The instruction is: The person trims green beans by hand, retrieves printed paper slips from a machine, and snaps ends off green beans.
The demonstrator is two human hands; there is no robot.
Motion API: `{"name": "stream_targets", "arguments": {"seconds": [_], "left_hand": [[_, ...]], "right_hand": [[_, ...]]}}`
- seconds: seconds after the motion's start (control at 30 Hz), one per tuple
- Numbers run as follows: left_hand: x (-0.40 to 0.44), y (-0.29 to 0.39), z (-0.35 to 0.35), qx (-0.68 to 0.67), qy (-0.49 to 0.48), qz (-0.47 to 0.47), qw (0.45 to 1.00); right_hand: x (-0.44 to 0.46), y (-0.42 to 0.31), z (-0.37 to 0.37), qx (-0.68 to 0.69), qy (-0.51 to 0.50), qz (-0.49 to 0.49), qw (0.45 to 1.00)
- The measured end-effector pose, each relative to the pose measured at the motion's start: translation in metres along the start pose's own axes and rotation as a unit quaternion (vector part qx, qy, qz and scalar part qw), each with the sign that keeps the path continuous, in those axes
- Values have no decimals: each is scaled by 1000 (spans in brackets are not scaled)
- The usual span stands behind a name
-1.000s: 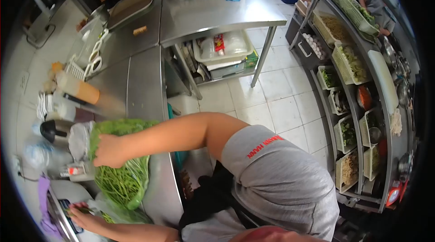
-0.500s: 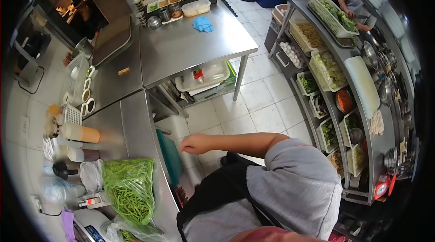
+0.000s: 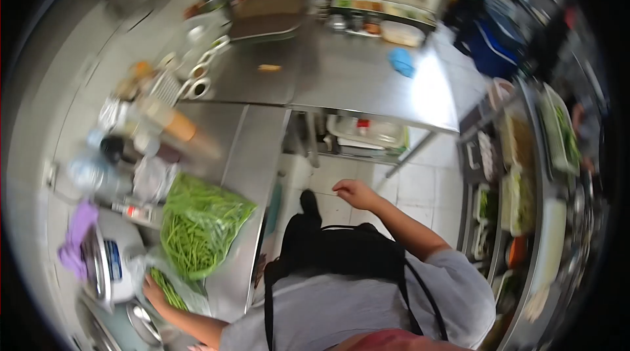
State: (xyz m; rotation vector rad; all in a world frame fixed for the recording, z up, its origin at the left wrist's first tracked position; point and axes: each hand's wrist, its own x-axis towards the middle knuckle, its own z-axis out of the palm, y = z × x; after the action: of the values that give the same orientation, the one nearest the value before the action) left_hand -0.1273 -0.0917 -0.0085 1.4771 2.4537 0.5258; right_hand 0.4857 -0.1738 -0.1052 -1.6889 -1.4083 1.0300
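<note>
My left hand (image 3: 155, 293) is at the lower left, against the edge of a smaller clear plastic bag (image 3: 190, 298) with green beans (image 3: 169, 290) inside. Its fingers are blurred and partly hidden, so I cannot tell whether they grip the plastic. Beside it on the steel counter (image 3: 243, 239) lies a large green-tinted plastic bag of green beans (image 3: 197, 236). My right hand (image 3: 354, 193) hangs in the air over the floor, fingers loosely bent, with nothing visible in it.
A white container (image 3: 125, 262) and a purple cloth (image 3: 77, 239) sit left of the bags. Bottles (image 3: 172, 121) line the wall. A steel table (image 3: 367, 82) with a blue cloth (image 3: 401, 62) stands ahead. Shelves of vegetable baskets (image 3: 518, 200) run along the right. Fingertips (image 3: 200, 348) show at the bottom edge.
The view has swung right, blurring the scene. My left hand has come into sight at the smaller bag. My right hand now appears farther right and slightly higher.
</note>
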Motion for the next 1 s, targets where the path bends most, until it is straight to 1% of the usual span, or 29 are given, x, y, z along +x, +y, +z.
{"name": "stream_targets", "arguments": {"seconds": [0.03,0.07,0.13,0.17,0.23,0.3,0.33,0.4,0.43,0.47,0.53,0.57,0.6,0.67,0.77,0.8,0.87,0.97,1.0], "left_hand": [[-1,19,-8,-10,58,8,998],[0,39,-17,46,121,17,991],[15,71,-27,30,206,77,975],[23,89,-30,16,232,100,967],[35,137,-35,-35,265,140,953],[48,189,-35,-99,289,175,936],[60,212,-31,-131,284,187,931],[89,253,-22,-196,269,211,919],[110,269,-13,-228,266,248,903],[131,289,-4,-262,260,265,891],[147,354,-3,-242,231,285,898],[163,379,1,-230,219,313,895],[178,404,7,-219,206,340,891],[188,463,15,-263,159,339,889],[228,518,43,-263,120,394,872],[235,536,48,-258,113,406,869],[244,573,50,-261,59,371,889],[267,622,52,-277,61,361,888],[276,640,49,-255,95,379,884]], "right_hand": [[11,6,0,11,6,-22,1000],[21,5,-4,0,0,-31,1000],[48,7,-16,-4,1,-43,999],[64,11,-22,2,4,-48,999],[100,18,-35,3,31,-14,999],[133,-8,-55,-24,31,18,999],[150,-19,-67,-39,37,37,998],[195,-8,-82,-83,67,-4,994],[218,-2,-89,-105,80,-24,991],[239,2,-97,-160,116,-56,979],[282,10,-110,-265,187,-120,938],[302,14,-114,-248,194,-64,947],[319,21,-115,-269,221,-71,935],[348,31,-117,-309,269,-88,908],[375,21,-118,-409,234,-24,882],[386,21,-121,-408,224,-36,884],[403,25,-131,-407,202,-57,889],[437,22,-147,-398,171,-29,901],[450,20,-151,-400,175,-36,899]]}}
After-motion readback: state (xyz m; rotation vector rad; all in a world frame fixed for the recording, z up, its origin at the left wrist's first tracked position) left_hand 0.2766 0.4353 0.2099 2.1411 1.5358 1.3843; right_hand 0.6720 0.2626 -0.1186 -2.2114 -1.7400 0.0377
